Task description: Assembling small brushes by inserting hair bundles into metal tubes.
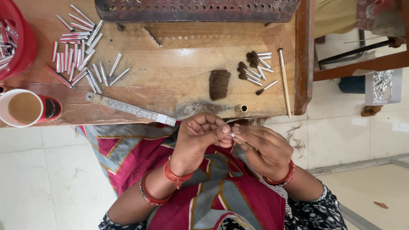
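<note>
Worn wooden table [170, 81] is seen w/ a red tub [19, 38] and a cup of tea [25, 108] at far left, then loose metal tubes [79, 53], a steel ruler [130, 109], a tuft of dark hair [219, 84], and finished small brushes [255, 68] w/ a thin stick [284, 81] at right. Below the edge, over the lap, a small metal ferrule [232, 134] is pinched between both hands: left hand [200, 138] is closed on it from the left, right hand [264, 149] from the right, fingertips touching. Its long axis can't be made out, being mostly hidden; both hands are equally near.
</note>
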